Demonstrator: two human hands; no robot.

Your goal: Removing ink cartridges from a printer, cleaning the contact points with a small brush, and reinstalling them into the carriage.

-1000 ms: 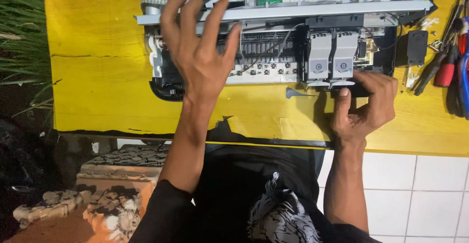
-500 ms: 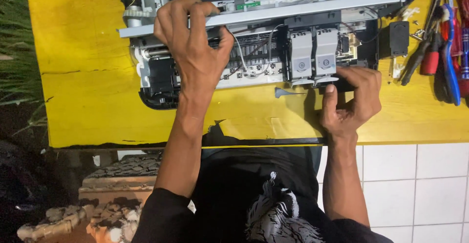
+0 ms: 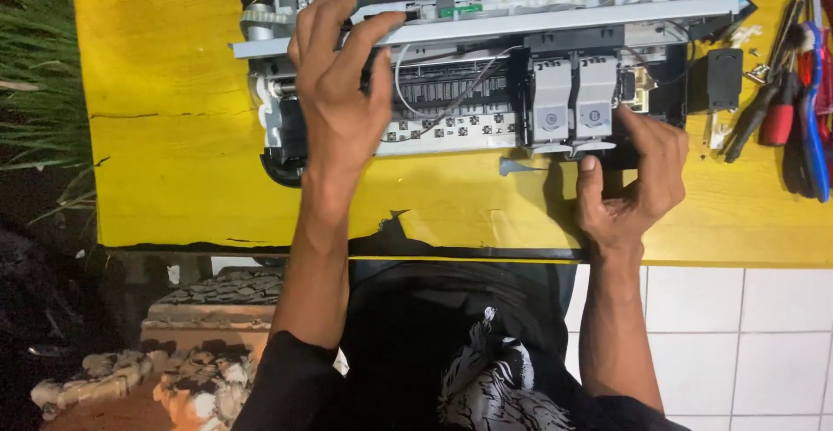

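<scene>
One opened grey-and-black plastic printer chassis [image 3: 468,93] is seen at the far edge of the yellow wooden tabletop [image 3: 173,162]; two grey ink cartridges [image 3: 573,106] are seated side by side in its carriage. The left hand [image 3: 343,106] is laid palm-down, fingers curled over the metal rail [image 3: 486,28]. The right hand [image 3: 633,179] is gripped on the chassis's front right edge. Several red- and blue-handled hand tools [image 3: 794,110] are noted at right. White floor tiles [image 3: 737,344] are visible below.

Bare yellow table [image 3: 173,179] left; tools [image 3: 794,110] crowd right.
</scene>
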